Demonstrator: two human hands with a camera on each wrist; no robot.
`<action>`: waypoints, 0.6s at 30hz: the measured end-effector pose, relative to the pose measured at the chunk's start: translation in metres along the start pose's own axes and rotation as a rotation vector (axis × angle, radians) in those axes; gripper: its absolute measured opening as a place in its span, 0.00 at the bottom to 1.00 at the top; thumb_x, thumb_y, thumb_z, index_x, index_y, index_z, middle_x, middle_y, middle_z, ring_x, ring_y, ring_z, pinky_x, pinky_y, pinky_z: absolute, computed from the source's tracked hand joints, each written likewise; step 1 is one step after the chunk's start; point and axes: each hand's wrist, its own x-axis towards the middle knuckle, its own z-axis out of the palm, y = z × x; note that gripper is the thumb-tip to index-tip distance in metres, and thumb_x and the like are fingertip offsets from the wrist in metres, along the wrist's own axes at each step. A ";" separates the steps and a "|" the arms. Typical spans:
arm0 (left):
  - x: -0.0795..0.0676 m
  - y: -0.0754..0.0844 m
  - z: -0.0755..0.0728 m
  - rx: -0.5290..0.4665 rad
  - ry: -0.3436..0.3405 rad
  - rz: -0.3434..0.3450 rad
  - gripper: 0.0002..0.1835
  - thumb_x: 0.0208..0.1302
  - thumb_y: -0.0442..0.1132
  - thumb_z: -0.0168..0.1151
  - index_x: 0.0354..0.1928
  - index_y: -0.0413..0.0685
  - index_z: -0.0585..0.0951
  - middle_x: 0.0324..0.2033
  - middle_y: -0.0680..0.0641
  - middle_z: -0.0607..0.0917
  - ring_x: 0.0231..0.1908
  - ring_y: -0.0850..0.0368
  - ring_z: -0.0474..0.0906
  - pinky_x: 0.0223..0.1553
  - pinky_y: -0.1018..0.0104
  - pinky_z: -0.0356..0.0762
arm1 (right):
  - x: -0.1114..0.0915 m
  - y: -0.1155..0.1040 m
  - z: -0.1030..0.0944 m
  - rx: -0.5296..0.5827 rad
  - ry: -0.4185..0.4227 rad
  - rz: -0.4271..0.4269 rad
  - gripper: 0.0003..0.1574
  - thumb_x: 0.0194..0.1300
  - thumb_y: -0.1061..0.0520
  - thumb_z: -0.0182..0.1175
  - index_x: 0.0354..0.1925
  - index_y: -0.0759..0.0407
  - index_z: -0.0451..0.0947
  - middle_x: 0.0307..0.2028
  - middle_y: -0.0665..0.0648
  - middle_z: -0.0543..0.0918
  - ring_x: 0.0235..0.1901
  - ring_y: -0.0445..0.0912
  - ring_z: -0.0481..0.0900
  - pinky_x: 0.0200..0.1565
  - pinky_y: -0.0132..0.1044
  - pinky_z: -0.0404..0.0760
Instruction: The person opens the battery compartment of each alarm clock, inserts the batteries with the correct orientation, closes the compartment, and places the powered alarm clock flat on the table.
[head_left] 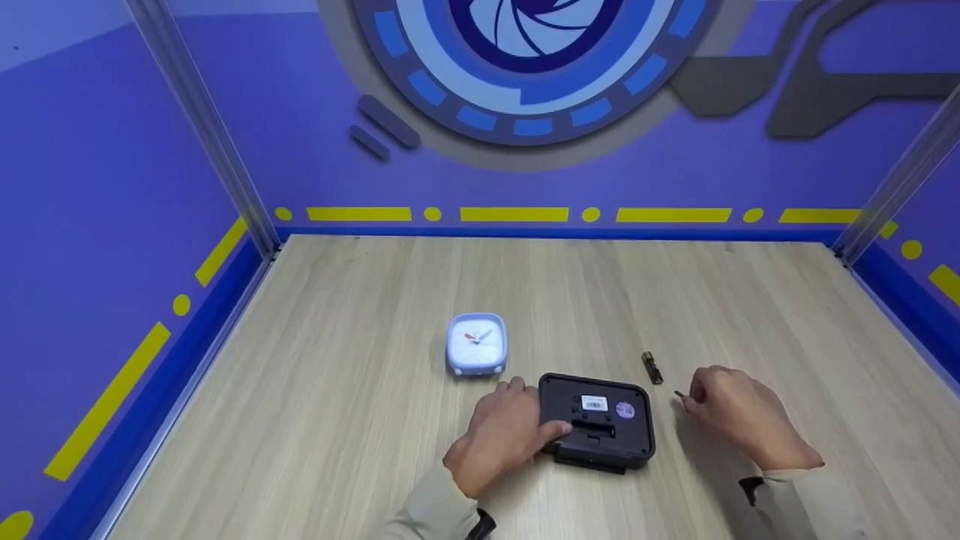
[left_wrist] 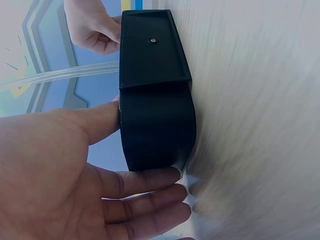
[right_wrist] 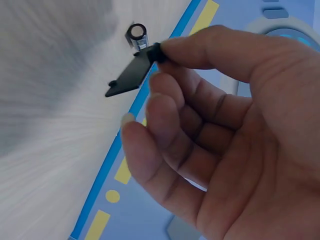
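A black rectangular device (head_left: 592, 395) lies on the table with its back up, showing a label, a round sticker, small buttons and an uncovered battery slot. My left hand (head_left: 501, 426) holds it at its left end. In the left wrist view the thumb is at one edge of the device (left_wrist: 157, 125) and the index finger lies along its end. Between thumb and index finger, my right hand (head_left: 739, 412) pinches a small black battery cover (right_wrist: 131, 76), above the table to the device's right. A black and gold battery (head_left: 652, 368) lies between the device and that hand.
A light blue alarm clock (head_left: 477, 345) with a white dial stands behind my left hand. Blue panels (head_left: 525, 187) with yellow marks border the wooden table (head_left: 360, 315) at the back and on both sides.
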 end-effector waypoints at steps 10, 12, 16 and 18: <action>0.000 0.001 -0.001 -0.008 -0.002 -0.004 0.36 0.70 0.66 0.65 0.55 0.35 0.85 0.42 0.43 0.81 0.43 0.50 0.79 0.44 0.55 0.81 | 0.000 0.001 0.005 -0.006 -0.079 0.006 0.11 0.64 0.63 0.70 0.26 0.56 0.80 0.26 0.50 0.80 0.24 0.45 0.72 0.28 0.46 0.74; 0.000 0.000 0.000 -0.016 0.008 -0.001 0.36 0.70 0.66 0.66 0.54 0.35 0.85 0.41 0.43 0.81 0.42 0.50 0.78 0.44 0.54 0.81 | 0.000 0.001 0.005 -0.008 -0.098 0.002 0.11 0.64 0.63 0.70 0.26 0.56 0.80 0.25 0.50 0.79 0.24 0.45 0.72 0.28 0.46 0.74; -0.001 0.000 0.000 -0.015 0.017 0.006 0.36 0.71 0.66 0.65 0.54 0.35 0.85 0.41 0.43 0.81 0.42 0.50 0.78 0.43 0.54 0.81 | 0.000 0.001 0.007 -0.030 -0.119 -0.025 0.11 0.63 0.64 0.70 0.26 0.56 0.79 0.25 0.50 0.79 0.24 0.44 0.72 0.28 0.46 0.75; -0.001 0.000 0.000 -0.013 0.021 0.009 0.36 0.71 0.66 0.65 0.54 0.35 0.86 0.41 0.43 0.81 0.42 0.50 0.79 0.43 0.54 0.81 | 0.000 0.002 0.008 -0.039 -0.122 -0.039 0.11 0.62 0.65 0.70 0.25 0.56 0.79 0.25 0.50 0.79 0.24 0.44 0.72 0.28 0.46 0.76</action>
